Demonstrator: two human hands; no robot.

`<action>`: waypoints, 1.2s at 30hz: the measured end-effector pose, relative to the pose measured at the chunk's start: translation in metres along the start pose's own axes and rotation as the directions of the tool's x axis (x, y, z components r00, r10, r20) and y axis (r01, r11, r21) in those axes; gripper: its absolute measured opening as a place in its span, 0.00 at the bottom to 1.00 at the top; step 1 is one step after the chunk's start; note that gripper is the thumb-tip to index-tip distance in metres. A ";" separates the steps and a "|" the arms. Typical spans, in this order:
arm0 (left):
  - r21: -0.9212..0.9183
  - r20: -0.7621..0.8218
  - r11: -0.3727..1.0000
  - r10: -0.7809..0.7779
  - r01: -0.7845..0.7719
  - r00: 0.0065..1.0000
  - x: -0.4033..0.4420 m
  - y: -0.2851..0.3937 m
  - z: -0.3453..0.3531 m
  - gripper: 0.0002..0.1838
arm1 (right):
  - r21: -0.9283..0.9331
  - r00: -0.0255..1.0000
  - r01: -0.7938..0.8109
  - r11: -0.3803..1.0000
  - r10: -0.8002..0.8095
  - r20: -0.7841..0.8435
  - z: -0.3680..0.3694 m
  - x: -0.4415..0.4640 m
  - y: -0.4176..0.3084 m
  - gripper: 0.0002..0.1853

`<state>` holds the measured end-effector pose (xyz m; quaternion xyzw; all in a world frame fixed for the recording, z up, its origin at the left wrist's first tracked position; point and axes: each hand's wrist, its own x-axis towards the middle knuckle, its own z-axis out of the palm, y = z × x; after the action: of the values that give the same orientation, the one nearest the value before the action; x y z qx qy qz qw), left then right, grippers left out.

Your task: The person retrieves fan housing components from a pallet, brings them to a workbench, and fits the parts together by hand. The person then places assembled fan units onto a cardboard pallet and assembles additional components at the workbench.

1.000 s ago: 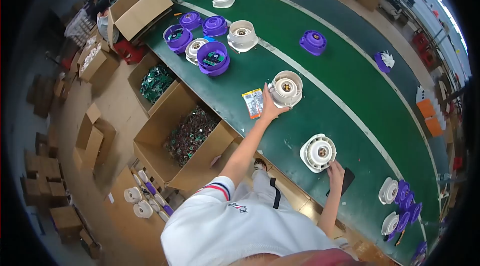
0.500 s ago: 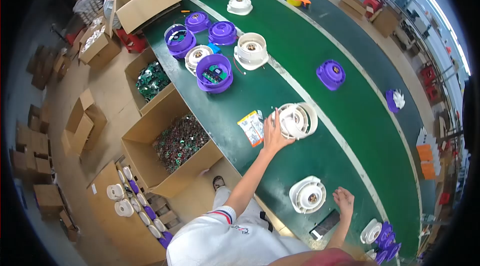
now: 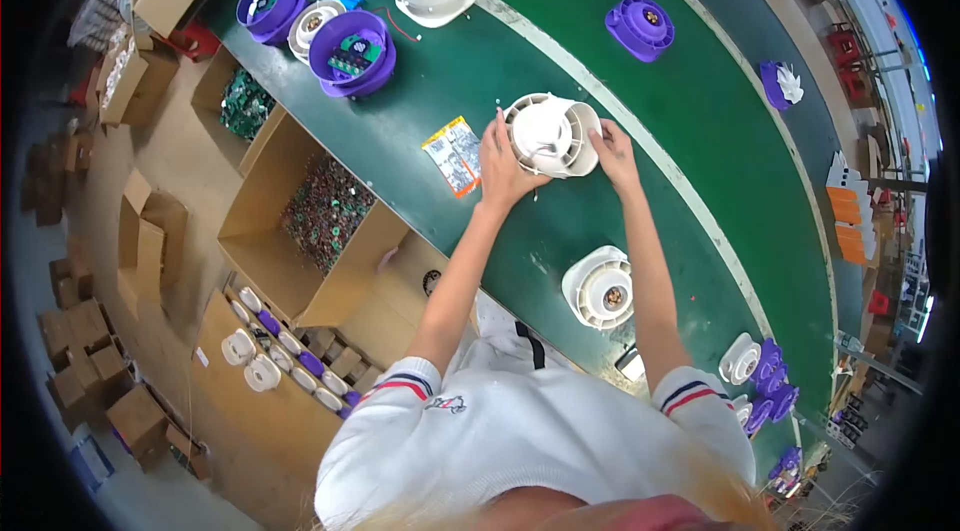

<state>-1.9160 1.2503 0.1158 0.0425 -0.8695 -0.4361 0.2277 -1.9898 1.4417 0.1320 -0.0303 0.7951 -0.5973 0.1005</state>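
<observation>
Both my hands are on a white round plastic housing (image 3: 545, 134) on the green table. It has a domed inner part inside a tall ring. My left hand (image 3: 504, 166) grips its left side, fingers curled round the rim. On the opposite side, my right hand (image 3: 614, 153) pinches the ring's edge. An orange-and-white printed leaflet (image 3: 454, 157) lies left of my left hand. Nearer to me sits another white housing (image 3: 598, 287), with a brass-coloured centre, partly behind my right forearm. A dark flat object (image 3: 630, 364) below it is mostly hidden by that arm.
Several purple and white housings stand at the upper left, one purple housing (image 3: 350, 79) holding a circuit board. A purple housing (image 3: 640, 28) sits beyond the white line. Cardboard boxes of wires (image 3: 325, 216) and green boards (image 3: 245, 106) adjoin the table's left edge.
My right hand has moved up from beside the nearer housing to grip the right side of the white housing. My left hand stays on it. The camera view has shifted.
</observation>
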 end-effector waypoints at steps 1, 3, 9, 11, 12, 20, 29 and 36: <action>0.021 -0.021 1.000 0.019 -0.018 1.000 0.000 0.001 0.000 0.66 | -0.076 0.995 0.045 0.996 -0.052 -0.088 0.004 -0.001 0.004 0.12; 0.024 -0.010 1.000 -0.005 0.005 1.000 0.000 0.001 -0.001 0.65 | -0.282 0.984 0.084 0.956 -0.124 -0.125 0.010 -0.004 -0.014 0.10; -0.053 -0.046 0.999 -0.009 0.006 0.999 -0.006 -0.004 0.002 0.66 | -0.648 0.905 0.309 0.696 -0.425 -0.025 0.019 0.006 -0.051 0.09; -0.058 -0.052 0.998 -0.013 0.010 0.999 -0.008 -0.007 0.004 0.67 | -0.660 0.902 0.348 0.666 -0.430 0.041 0.021 0.010 -0.056 0.10; -0.061 -0.045 0.998 -0.010 0.007 0.999 -0.009 -0.009 0.005 0.67 | -0.662 0.901 0.356 0.660 -0.431 0.054 0.023 0.011 -0.058 0.10; -0.093 -0.057 0.995 -0.028 0.023 0.998 -0.010 -0.010 0.004 0.66 | -0.735 0.907 0.364 0.572 -0.396 0.140 0.026 0.006 -0.069 0.07; -0.110 -0.071 0.994 -0.019 0.011 0.997 -0.010 -0.009 0.002 0.64 | -0.792 0.894 0.379 0.478 -0.408 0.182 0.029 0.004 -0.065 0.07; -0.117 -0.037 0.993 -0.038 0.034 0.999 -0.011 -0.013 0.003 0.62 | -0.827 0.918 0.309 0.470 -0.376 0.129 0.037 0.002 -0.064 0.06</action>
<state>-1.9093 1.2473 0.1006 0.0536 -0.8372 -0.4890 0.2390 -1.9896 1.3881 0.1835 -0.2113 0.9620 -0.1553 -0.0757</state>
